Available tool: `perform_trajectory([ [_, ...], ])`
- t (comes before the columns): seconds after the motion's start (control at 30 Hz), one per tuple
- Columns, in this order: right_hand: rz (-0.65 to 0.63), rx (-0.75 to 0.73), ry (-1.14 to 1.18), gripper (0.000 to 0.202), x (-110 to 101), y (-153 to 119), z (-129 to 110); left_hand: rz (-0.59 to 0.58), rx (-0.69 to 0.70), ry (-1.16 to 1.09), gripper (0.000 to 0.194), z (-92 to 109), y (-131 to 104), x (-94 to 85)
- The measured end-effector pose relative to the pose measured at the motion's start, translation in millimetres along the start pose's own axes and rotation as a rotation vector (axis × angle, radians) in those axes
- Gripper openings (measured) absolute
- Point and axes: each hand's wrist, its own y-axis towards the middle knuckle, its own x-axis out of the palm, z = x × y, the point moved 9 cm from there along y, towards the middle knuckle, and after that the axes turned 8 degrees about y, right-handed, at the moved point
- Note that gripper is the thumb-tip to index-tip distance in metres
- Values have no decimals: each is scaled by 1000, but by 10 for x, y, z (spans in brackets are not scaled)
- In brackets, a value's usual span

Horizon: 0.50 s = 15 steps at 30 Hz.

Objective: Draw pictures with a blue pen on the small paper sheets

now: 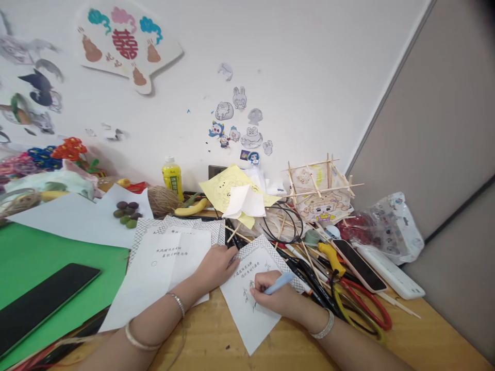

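Pale blue pen (279,284), gripped at a slant over the sheet (247,318), back end pointing up and right, tip out of sight! And that sheet lies flat, turned cornerwise on the table (211,340): white, crosshatched along its far border, handwritten lines up top, leafy sprigs drawn in dark strokes.
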Motion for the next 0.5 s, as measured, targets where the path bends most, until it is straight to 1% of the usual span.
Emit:
perform_trajectory([
  [0.17,6,18,-5,25,-6,3,21,4,1,-2,15,-2,-8,-3],
  [0.5,-7,-28,-6,24,-2,11,-44,-22,-20,-3,15,-1,3,-18],
])
